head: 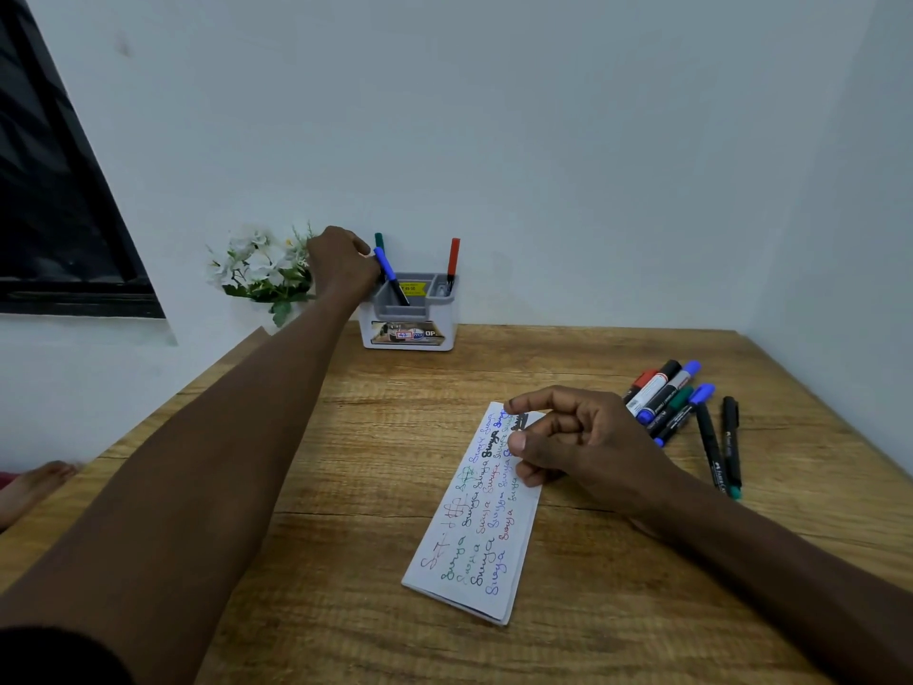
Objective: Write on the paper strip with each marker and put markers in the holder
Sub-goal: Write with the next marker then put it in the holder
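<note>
Pinching blue marker (387,267) angled into holder (450,328) at table's (346,487) back edge, left hand (341,262) could snag rim, tip holder; right hand (583,440), loosely curled, rests on strip (474,526).

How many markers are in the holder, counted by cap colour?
Green-capped marker: 1
Blue-capped marker: 1, held by the left hand
Red-capped marker: 1
Total: 3 in the holder

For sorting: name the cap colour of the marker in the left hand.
Blue, on the marker; head view.
</note>
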`<act>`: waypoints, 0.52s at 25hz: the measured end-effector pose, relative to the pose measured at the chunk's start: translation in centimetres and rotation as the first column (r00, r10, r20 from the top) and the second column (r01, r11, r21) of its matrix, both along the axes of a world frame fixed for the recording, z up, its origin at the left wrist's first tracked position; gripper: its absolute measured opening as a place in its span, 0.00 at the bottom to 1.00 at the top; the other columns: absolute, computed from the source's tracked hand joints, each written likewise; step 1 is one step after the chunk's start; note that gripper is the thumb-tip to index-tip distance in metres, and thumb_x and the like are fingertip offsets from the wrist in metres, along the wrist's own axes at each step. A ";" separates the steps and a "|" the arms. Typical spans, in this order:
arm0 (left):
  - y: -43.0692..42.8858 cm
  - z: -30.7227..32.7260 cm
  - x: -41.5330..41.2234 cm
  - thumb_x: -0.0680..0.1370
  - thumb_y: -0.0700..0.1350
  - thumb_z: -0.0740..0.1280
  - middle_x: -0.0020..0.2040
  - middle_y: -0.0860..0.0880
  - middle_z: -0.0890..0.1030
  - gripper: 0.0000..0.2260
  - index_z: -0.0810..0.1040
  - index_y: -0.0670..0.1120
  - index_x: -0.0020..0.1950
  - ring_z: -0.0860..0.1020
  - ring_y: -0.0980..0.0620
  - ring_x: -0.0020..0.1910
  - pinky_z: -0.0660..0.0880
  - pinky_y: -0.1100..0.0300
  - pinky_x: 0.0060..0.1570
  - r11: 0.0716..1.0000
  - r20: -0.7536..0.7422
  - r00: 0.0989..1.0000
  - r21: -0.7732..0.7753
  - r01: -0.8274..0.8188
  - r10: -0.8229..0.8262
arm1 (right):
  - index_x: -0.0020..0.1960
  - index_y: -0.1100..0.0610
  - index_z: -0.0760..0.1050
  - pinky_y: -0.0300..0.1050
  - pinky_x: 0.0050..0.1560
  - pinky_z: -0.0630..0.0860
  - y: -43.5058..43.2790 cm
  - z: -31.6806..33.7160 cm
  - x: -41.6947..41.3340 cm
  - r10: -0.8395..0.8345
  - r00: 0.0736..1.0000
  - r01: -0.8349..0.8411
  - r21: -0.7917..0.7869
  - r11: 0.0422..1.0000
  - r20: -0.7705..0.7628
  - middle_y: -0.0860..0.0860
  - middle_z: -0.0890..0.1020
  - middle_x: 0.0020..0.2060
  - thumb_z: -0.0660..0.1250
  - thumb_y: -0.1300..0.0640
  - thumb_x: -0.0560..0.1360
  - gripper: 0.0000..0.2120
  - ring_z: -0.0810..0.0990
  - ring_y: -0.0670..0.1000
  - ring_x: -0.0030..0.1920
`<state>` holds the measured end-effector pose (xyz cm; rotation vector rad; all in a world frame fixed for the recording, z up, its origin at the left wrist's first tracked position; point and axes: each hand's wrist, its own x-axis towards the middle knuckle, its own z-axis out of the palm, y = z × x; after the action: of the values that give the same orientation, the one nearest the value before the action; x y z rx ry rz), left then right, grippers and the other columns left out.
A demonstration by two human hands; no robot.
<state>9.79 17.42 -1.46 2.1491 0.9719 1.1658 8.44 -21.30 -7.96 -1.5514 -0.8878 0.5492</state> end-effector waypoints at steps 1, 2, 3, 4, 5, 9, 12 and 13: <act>-0.3 0.0 0.0 0.65 0.38 0.78 0.39 0.48 0.83 0.10 0.86 0.42 0.45 0.84 0.50 0.38 0.81 0.59 0.38 1.000 -0.011 1.000 0.014 -0.008 0.008 | 0.59 0.59 0.80 0.51 0.43 0.85 0.0 0.0 0.0 0.002 1.000 -0.002 -0.003 1.000 0.001 0.62 0.87 0.41 0.75 0.62 0.73 0.15 0.87 0.59 0.41; -0.6 0.0 0.1 0.66 0.37 0.77 0.40 0.48 0.82 0.09 0.86 0.42 0.44 0.82 0.51 0.38 0.77 0.61 0.37 1.000 -0.018 1.000 0.025 -0.012 0.012 | 0.58 0.60 0.80 0.50 0.43 0.85 0.0 0.0 0.1 0.004 1.000 -0.004 -0.006 1.000 -0.001 0.62 0.87 0.42 0.75 0.62 0.73 0.15 0.87 0.59 0.40; -1.0 0.0 0.1 0.66 0.36 0.76 0.40 0.48 0.82 0.07 0.86 0.42 0.43 0.81 0.52 0.39 0.74 0.62 0.37 0.999 -0.018 1.000 0.038 -0.010 0.011 | 0.58 0.60 0.80 0.49 0.42 0.85 0.0 -0.1 0.1 0.006 1.000 -0.006 -0.009 1.000 -0.004 0.63 0.87 0.42 0.75 0.62 0.73 0.14 0.87 0.58 0.40; -1.3 0.0 0.2 0.67 0.35 0.75 0.40 0.47 0.84 0.06 0.86 0.42 0.42 0.80 0.53 0.39 0.73 0.63 0.38 0.998 -0.019 1.000 0.055 -0.006 0.008 | 0.58 0.61 0.80 0.49 0.42 0.85 0.0 -0.1 0.1 0.006 1.000 -0.007 -0.012 1.000 -0.006 0.63 0.87 0.42 0.75 0.62 0.73 0.14 0.87 0.58 0.40; -1.5 0.0 0.2 0.68 0.35 0.73 0.41 0.47 0.85 0.05 0.86 0.42 0.41 0.81 0.52 0.40 0.73 0.63 0.39 0.997 -0.021 1.000 0.076 -0.001 0.003 | 0.58 0.61 0.81 0.48 0.42 0.85 0.0 -0.1 0.1 0.007 1.000 -0.007 -0.011 1.000 -0.007 0.63 0.87 0.42 0.75 0.63 0.73 0.14 0.87 0.58 0.40; -1.9 -0.4 -0.4 0.70 0.35 0.70 0.41 0.45 0.87 0.07 0.88 0.41 0.44 0.83 0.52 0.41 0.77 0.62 0.44 0.995 0.004 1.000 0.096 0.021 -0.022 | 0.57 0.61 0.81 0.48 0.42 0.85 0.0 -0.1 0.1 0.004 1.000 -0.004 -0.013 1.000 0.007 0.62 0.87 0.41 0.75 0.63 0.73 0.13 0.87 0.57 0.39; -2.3 -0.8 -1.1 0.71 0.37 0.69 0.41 0.43 0.87 0.09 0.88 0.40 0.46 0.82 0.53 0.39 0.79 0.61 0.46 0.986 0.019 0.997 0.153 0.069 -0.072 | 0.57 0.61 0.81 0.47 0.42 0.85 0.0 -0.1 0.1 0.008 1.000 -0.008 -0.013 1.000 0.017 0.62 0.87 0.41 0.75 0.62 0.73 0.13 0.87 0.56 0.39; -2.5 -0.8 -1.3 0.71 0.38 0.68 0.41 0.44 0.87 0.10 0.88 0.41 0.47 0.81 0.53 0.38 0.78 0.61 0.45 0.982 0.010 0.997 0.174 0.078 -0.080 | 0.57 0.61 0.81 0.47 0.42 0.85 0.0 -0.1 0.1 0.009 1.000 -0.009 -0.012 1.000 0.019 0.62 0.87 0.41 0.75 0.62 0.73 0.13 0.87 0.55 0.39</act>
<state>8.50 14.89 -2.24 2.2869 0.7958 1.2681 8.54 -21.31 -8.08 -1.5662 -0.9078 0.5474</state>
